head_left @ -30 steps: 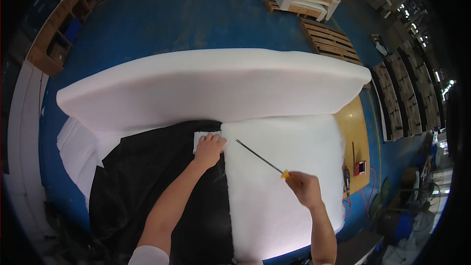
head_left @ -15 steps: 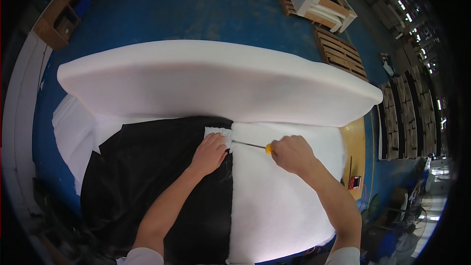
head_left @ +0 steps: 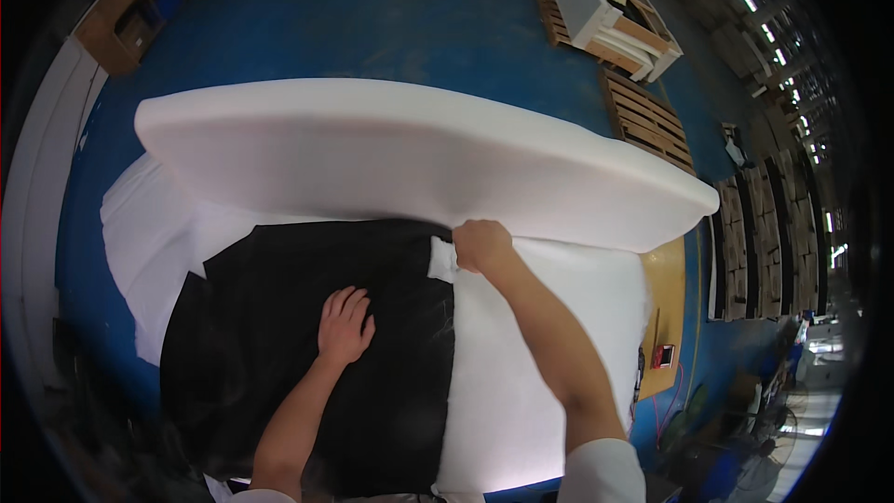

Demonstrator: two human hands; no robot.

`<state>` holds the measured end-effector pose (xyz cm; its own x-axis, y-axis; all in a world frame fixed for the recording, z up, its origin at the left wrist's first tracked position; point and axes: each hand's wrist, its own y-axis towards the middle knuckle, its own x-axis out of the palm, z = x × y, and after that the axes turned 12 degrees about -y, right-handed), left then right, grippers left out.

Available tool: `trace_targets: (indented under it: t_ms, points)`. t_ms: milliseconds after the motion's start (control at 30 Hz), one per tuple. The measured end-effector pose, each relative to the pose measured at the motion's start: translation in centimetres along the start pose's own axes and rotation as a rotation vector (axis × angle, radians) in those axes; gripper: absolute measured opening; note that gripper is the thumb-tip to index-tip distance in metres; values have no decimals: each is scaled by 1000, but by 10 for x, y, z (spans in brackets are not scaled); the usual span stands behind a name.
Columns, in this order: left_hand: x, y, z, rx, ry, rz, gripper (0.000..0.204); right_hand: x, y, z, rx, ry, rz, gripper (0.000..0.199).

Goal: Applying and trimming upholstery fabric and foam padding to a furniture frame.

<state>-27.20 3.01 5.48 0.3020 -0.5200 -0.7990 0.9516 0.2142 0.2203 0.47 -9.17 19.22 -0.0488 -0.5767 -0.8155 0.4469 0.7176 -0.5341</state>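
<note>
Black fabric point(head_left: 279, 265) lies over the left part of a white padded seat point(head_left: 507, 373), whose right part is bare. My left hand point(head_left: 345, 326) rests flat on this fabric, fingers spread a little, holding nothing. Closed in a fist, my right hand point(head_left: 482, 244) is at the foot of the white backrest point(head_left: 410, 163), by the fabric's right edge. The yellow-handled screwdriver seen in it half a second ago is hidden by the fist now. A small white patch point(head_left: 441, 259) lies on the fabric's corner, right beside the right fist.
Loose white cloth point(head_left: 144, 224) hangs at the seat's left end. A wooden board point(head_left: 663, 307) at the right carries a small red device point(head_left: 663, 357). Beyond the backrest are a blue floor point(head_left: 354, 19), a pallet point(head_left: 644, 116) and a wooden-framed white piece point(head_left: 610, 14).
My left hand has left the white patch and moved left and nearer onto the black fabric. My right hand has moved left and farther, up to the crease by the backrest.
</note>
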Motion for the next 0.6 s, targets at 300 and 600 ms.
trace_targets:
  t_ms: [300, 600]
  points:
    - [-4, -3, -5, 18, -56, 15, 33, 27, 6, -22, 138, -203, -55, 13]
    - [0, -5, -15, -30, -36, -27, 35, 50, -14, -13, 27, -189, -42, 16]
